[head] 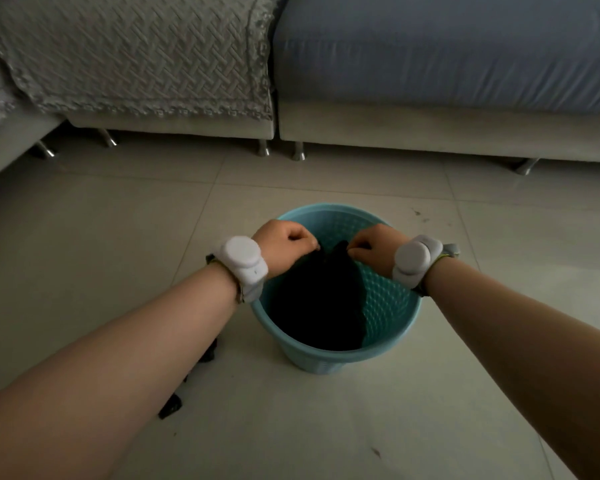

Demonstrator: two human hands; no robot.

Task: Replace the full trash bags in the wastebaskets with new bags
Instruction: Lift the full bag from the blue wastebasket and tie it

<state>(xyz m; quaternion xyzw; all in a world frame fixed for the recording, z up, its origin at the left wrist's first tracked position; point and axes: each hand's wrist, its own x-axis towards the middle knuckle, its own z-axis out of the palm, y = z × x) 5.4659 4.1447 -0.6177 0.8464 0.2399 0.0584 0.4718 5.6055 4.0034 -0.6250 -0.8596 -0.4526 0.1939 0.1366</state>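
- Head view: two bare hands meet over one wastebasket (397, 325), a round pail of light blue plastic standing directly beneath them on the floor (118, 237).
- One black trash bag (314, 306) sits inside the wastebasket. It rises to a gathered peak between the two hands and fills the side of the pail under the left wrist.
- The left hand (284, 242) has its fingers curled and pinches the bag's top edge. The right hand (378, 249) does the same just beside it, so that the knuckles of both nearly meet.
- Below the right hand the pail's inner wall stays bare, showing a dimpled, lattice-like relief.
- Two white wrist units (243, 259), smooth and rounded, are strapped on, one behind each hand.
- Under the left forearm, a few black pieces (170, 405) lie on the floor, mostly hidden; what they are cannot be told.
- The floor is of large, pale, glossy tiles with thin joints.
- Beyond the hands stands a pale sofa (430, 129) on five visible legs (298, 152) of shiny metal.
- A grey cover (136, 57) with a woven, quilted pattern drapes the seat beyond the left hand; a smooth blue cushion (447, 46) lies beyond the right.
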